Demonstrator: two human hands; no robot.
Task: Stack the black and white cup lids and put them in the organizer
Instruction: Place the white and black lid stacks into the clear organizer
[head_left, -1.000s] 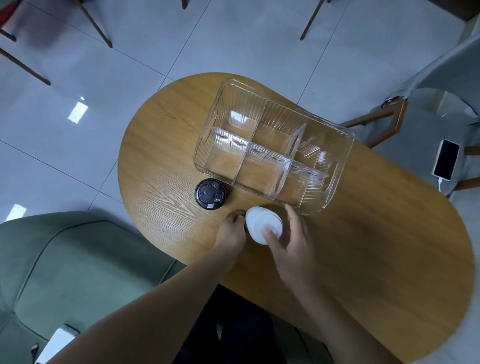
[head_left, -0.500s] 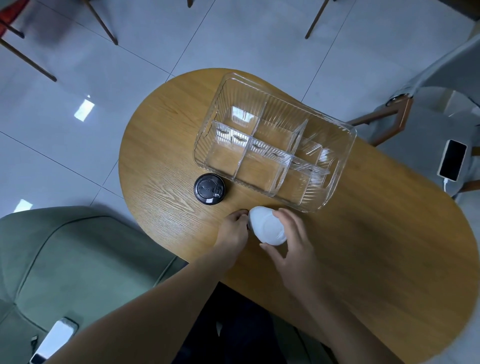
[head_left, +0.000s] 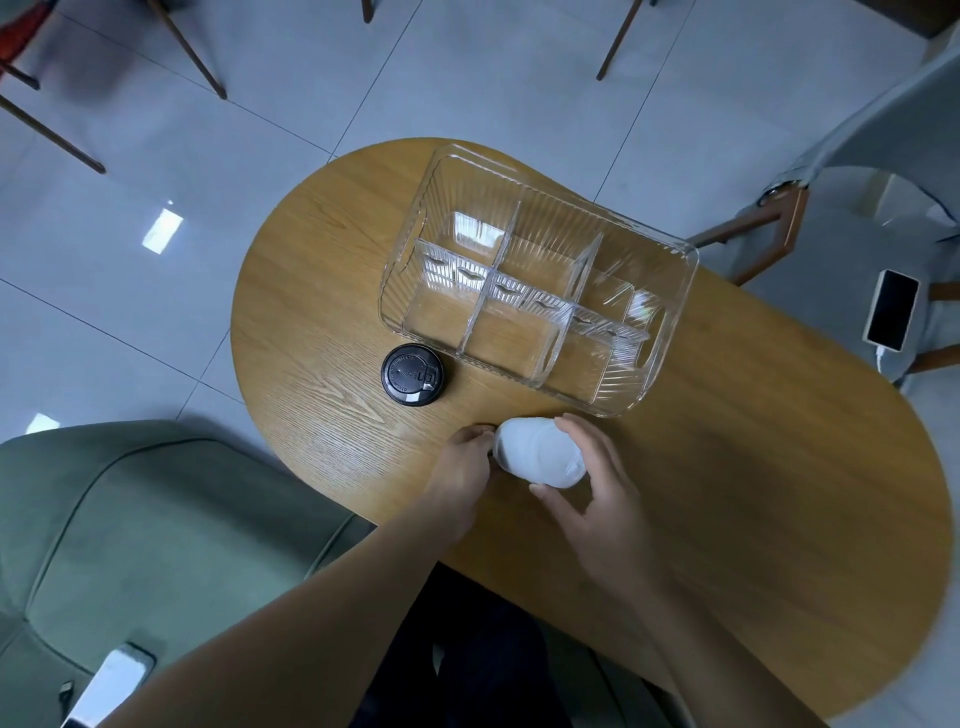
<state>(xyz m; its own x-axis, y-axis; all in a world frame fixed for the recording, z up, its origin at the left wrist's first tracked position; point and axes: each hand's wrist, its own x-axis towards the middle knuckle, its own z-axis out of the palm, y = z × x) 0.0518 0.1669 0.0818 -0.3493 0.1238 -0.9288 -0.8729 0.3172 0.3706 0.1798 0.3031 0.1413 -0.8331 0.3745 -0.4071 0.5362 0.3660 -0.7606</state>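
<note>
Here, both hands — right hand (head_left: 597, 499), left hand (head_left: 462, 467) — pinching white lid (head_left: 537, 454), tilted.

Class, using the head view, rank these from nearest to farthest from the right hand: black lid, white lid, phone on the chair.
1. white lid: held by the right hand.
2. black lid: left, on the table.
3. phone: far right, on the chair.

Both hands, left hand (head_left: 462, 467) and right hand (head_left: 597, 499), hold the white lids (head_left: 537, 460) tilted near the clear organizer (head_left: 670, 332), black lid (head_left: 412, 375) lying left.
</note>
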